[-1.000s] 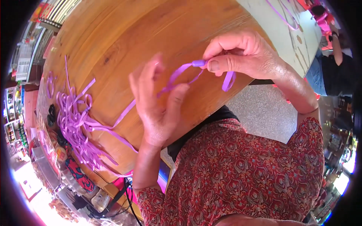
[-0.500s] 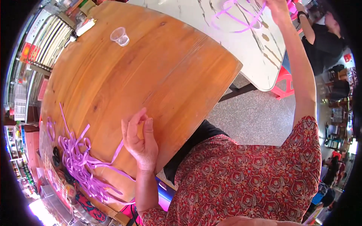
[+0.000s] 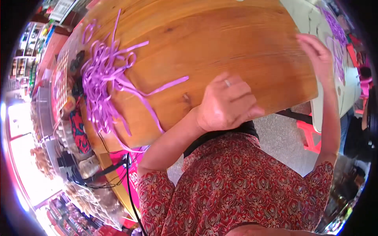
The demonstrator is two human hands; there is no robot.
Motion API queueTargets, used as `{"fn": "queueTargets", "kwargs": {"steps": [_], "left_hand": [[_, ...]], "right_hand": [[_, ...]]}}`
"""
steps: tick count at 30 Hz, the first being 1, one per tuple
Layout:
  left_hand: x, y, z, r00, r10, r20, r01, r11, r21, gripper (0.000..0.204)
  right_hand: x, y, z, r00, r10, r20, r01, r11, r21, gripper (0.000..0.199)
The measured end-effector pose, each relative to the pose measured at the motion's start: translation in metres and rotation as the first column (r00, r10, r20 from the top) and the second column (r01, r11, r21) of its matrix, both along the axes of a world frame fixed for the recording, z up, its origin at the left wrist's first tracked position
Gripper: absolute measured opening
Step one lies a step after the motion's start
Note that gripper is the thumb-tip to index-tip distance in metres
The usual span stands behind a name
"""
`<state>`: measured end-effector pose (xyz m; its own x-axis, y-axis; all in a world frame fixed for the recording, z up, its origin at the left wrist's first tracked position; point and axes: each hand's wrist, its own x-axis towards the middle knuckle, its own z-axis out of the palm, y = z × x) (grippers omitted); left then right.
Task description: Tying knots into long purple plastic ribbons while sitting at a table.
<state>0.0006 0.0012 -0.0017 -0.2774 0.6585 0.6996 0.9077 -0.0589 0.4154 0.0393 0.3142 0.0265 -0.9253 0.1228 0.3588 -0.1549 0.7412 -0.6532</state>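
Above the near edge of the wooden table (image 3: 232, 43), my left hand (image 3: 228, 103) is seen from its back, a ring on one finger. Its fingers curl inward, and whatever they may hold is hidden. My right hand (image 3: 318, 57) is over the table's right end, fingers stretched out and thumb apart, with nothing visible in it. A tangled heap of purple ribbon (image 3: 96, 80) lies on the left of the table. One loose ribbon end (image 3: 173, 83) reaches from it toward my left hand without touching it.
On the right, a white marbled table (image 3: 319, 114) adjoins the wooden one and bears more purple ribbon (image 3: 334, 29). A red plastic stool (image 3: 310, 137) stands beneath it. Black cables (image 3: 129, 188) hang at the lower left, by a pink bag (image 3: 120, 159). A person in dark clothing (image 3: 356, 135) is at far right.
The view has swung left and lower. My right hand has come back from the ribbon on the white table to the wooden one. My left hand has moved right, its fingers curling, away from the heap.
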Motion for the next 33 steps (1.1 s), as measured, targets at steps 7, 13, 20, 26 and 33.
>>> {"fn": "queueTargets", "kwargs": {"steps": [7, 13, 20, 26, 33], "left_hand": [[0.011, -0.013, 0.006, 0.975, 0.076, -0.211, -0.016, 0.963, 0.27, 0.03], [0.015, -0.043, 0.023, 0.957, 0.172, -0.233, -0.072, 0.92, 0.385, 0.036], [0.0, -0.07, 0.026, 0.951, 0.247, -0.186, -0.149, 0.893, 0.424, 0.035], [-0.01, -0.083, 0.023, 0.939, 0.29, -0.185, -0.186, 0.88, 0.437, 0.033], [-0.027, -0.124, 0.046, 0.877, 0.479, -0.042, -0.421, 0.806, 0.416, 0.027]], "right_hand": [[-0.073, -0.178, 0.01, 0.832, 0.551, -0.064, -0.54, 0.831, 0.136, 0.014], [-0.142, -0.276, 0.001, 0.682, 0.691, -0.24, -0.677, 0.721, 0.151, 0.012], [-0.179, -0.338, -0.027, 0.781, 0.613, -0.121, -0.505, 0.733, 0.455, 0.015], [-0.186, -0.334, -0.035, 0.756, 0.644, -0.118, -0.569, 0.736, 0.367, 0.008], [-0.148, -0.271, 0.028, 0.683, 0.73, -0.022, -0.654, 0.599, -0.462, 0.008]]}}
